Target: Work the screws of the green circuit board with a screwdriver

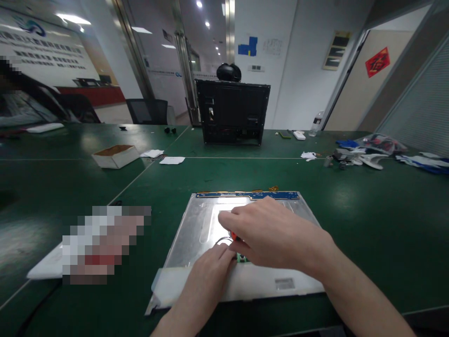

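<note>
A flat display panel (191,224) with a silver metal back lies in front of me, a blue circuit strip (245,195) along its far edge and a pale film strip (259,283) across its near edge. My right hand (263,229) is closed in a fist over the panel around a tool with an orange-red handle (234,236); its tip is hidden. Just below it, my left hand (213,264) has its fingertips together beside a small green circuit board (241,258) and a thin dark cable (223,239). What those fingertips pinch, if anything, is hidden.
On the green table (368,243), a blurred-out item on a white slab (45,269) lies left. An open cardboard box (117,157) and papers (171,160) lie beyond. A black monitor housing (233,112) stands at the back; a bottle (316,123) and bagged parts (380,142) are right.
</note>
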Action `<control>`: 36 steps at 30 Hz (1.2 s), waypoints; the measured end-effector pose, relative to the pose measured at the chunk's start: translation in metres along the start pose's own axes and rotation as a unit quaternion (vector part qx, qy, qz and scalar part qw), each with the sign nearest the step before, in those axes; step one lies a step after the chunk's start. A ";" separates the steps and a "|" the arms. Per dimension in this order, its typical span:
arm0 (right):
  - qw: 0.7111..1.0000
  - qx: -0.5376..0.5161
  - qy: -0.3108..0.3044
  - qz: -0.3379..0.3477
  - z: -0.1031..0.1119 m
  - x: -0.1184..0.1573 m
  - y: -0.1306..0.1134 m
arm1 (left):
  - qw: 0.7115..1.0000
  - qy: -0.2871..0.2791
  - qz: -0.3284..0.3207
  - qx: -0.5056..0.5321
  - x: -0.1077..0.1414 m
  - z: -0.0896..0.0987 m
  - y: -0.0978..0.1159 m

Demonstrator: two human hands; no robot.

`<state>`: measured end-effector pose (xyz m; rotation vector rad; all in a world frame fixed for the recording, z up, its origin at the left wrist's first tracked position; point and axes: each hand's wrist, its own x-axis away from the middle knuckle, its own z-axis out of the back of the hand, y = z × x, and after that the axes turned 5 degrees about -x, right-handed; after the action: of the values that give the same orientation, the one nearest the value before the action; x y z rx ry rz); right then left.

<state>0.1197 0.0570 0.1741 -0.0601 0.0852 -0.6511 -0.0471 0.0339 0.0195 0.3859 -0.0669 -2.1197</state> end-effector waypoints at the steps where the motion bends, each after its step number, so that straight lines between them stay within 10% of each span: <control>1: 1.000 -0.002 0.001 0.002 0.000 0.000 0.000 | 1.000 0.000 0.003 0.001 0.000 0.000 0.000; 16: 1.000 -0.004 0.018 -0.001 -0.002 0.000 0.002 | 0.995 -0.068 0.037 0.066 -0.001 0.007 0.002; 36: 1.000 0.002 0.011 -0.024 -0.001 -0.002 0.001 | 0.995 -0.004 0.026 0.100 0.002 0.004 0.002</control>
<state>0.1190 0.0589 0.1729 -0.0514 0.1044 -0.6995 -0.0479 0.0313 0.0236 0.4890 -0.2929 -2.0699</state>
